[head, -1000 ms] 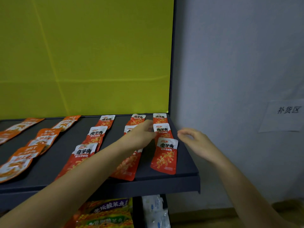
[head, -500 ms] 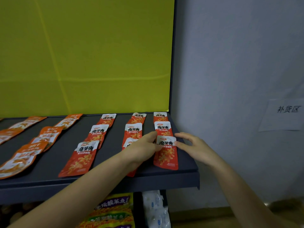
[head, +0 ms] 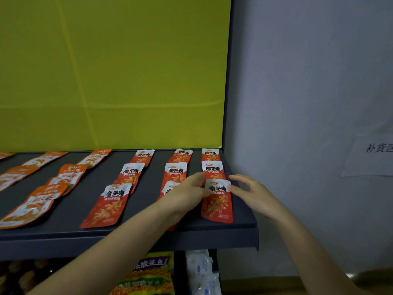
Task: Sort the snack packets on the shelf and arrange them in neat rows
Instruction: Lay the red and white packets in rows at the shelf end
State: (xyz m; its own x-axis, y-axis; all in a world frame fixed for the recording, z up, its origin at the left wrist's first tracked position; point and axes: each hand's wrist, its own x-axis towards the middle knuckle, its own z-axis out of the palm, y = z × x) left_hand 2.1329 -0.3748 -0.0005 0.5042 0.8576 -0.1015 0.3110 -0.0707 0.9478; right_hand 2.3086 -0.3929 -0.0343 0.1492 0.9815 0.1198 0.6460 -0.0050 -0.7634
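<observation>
Red snack packets lie in three columns on the right part of the dark shelf point(head: 63, 220). The front packet of the rightmost column point(head: 217, 204) lies near the shelf's front right corner. My left hand point(head: 187, 193) pinches its top left corner, which looks slightly lifted. From the other side, my right hand point(head: 252, 192) touches the packet's right edge with its thumb, fingers relaxed and spread. My left hand and forearm cover most of the middle column's front packet point(head: 170, 188). Orange packets point(head: 32, 206) lie in looser rows to the left.
A yellow panel point(head: 127, 81) backs the shelf, and a grey wall with a paper sign point(head: 374, 155) stands to the right. Below the shelf are yellow-and-purple bags point(head: 148, 273) and white packets point(head: 202, 273). The shelf's right edge is close to my right hand.
My left hand slid right from the middle column to the front right packet and took its corner. My right hand moved in to touch that packet's right edge.
</observation>
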